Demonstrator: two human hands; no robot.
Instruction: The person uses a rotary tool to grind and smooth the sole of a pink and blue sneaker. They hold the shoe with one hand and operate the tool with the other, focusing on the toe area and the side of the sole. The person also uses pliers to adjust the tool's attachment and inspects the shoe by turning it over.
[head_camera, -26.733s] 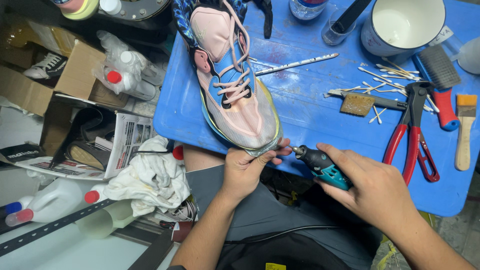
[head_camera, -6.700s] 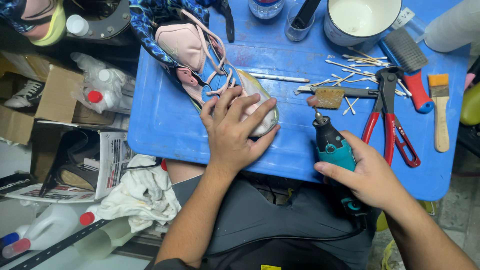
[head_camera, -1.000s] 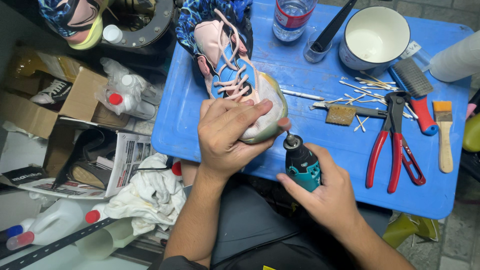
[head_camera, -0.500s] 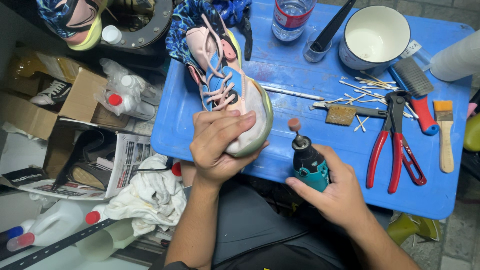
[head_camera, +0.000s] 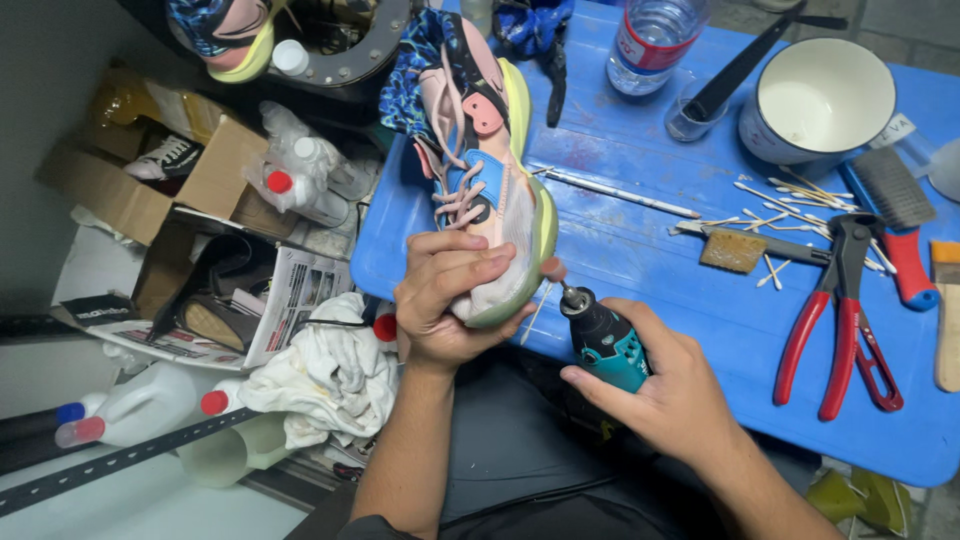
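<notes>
From the head camera, the left hand (head_camera: 445, 305) is gripping the toe of a pink-and-blue sneaker (head_camera: 485, 180), fingers curled over it. The sneaker's long axis is running away from the person across the blue bench (head_camera: 650, 270). The right hand (head_camera: 670, 385) is clasping a teal rotary tool (head_camera: 605, 335), its tip touching the sole edge just right of the left fingers.
</notes>
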